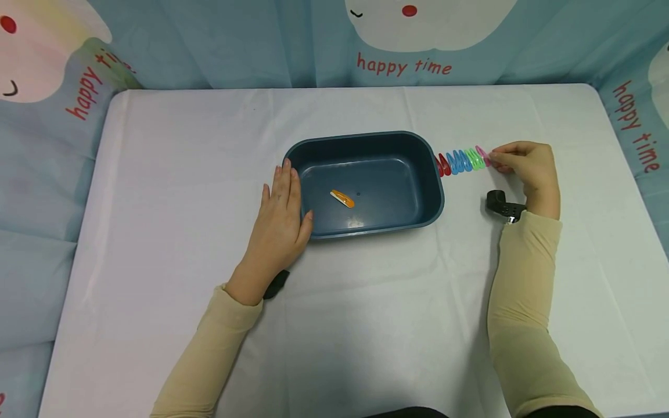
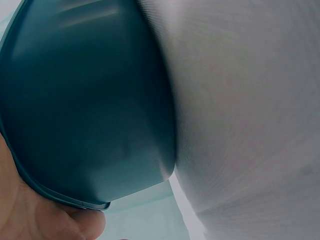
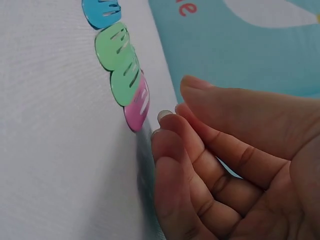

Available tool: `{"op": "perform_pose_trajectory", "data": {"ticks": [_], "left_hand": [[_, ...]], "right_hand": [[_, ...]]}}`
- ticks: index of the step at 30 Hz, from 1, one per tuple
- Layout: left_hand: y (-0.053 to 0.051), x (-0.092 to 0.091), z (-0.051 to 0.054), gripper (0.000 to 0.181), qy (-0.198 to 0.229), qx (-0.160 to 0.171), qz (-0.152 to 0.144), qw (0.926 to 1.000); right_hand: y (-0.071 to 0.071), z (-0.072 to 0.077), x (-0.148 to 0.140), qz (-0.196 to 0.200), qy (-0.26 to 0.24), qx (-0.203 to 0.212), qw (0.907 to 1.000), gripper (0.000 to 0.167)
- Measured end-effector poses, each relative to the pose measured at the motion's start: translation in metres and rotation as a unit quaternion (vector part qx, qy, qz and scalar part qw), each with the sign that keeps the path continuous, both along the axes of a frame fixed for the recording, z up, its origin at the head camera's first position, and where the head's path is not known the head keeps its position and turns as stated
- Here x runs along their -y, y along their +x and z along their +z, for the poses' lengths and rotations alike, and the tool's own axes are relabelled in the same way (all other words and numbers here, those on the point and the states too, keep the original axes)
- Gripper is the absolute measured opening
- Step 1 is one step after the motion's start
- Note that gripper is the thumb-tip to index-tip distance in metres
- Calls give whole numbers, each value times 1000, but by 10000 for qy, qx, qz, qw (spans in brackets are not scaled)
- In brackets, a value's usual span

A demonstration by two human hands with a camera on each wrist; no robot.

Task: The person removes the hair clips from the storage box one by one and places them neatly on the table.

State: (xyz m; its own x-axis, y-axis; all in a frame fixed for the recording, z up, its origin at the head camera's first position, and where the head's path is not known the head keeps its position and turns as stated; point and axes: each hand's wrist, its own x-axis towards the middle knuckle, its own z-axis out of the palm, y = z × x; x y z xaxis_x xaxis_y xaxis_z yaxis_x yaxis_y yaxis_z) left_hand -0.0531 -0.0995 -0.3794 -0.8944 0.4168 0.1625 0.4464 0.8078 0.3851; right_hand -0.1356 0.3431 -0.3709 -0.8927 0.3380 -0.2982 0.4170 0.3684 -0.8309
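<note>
A dark blue rectangular basin (image 1: 366, 230) sits mid-table, and an orange snap hair clip (image 1: 342, 198) lies inside it. My left hand (image 1: 279, 223) rests against the basin's left rim with straight fingers; the left wrist view shows the basin's outer wall (image 2: 90, 110) beside that hand (image 2: 45, 217). To the basin's right runs a row of overlapping hair clips: red (image 1: 444, 165), blue (image 1: 459, 162), green (image 1: 475, 159) and pink (image 1: 483, 155). My right hand (image 1: 528, 165) is at the pink end. In the right wrist view its bent fingers and thumb are apart, just short of the pink clip (image 3: 136, 112), holding nothing.
A white cloth covers the table (image 1: 172, 174). Blue fabric (image 1: 235, 40) printed with clouds and lettering hangs behind and at the sides. A black wrist camera (image 1: 504, 204) is worn on the right wrist.
</note>
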Motion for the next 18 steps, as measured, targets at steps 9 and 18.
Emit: {"op": "perform_pose_trajectory", "data": {"ticks": [9,18], "left_hand": [[0,0,-1,67,-10,-40,-11,10000],[0,0,1,68,-63,-3,4,10000]], "right_hand": [[0,1,-1,-156,-583,-141,9981,5],[1,10,4,-107,-939,-403,9947,14]]}}
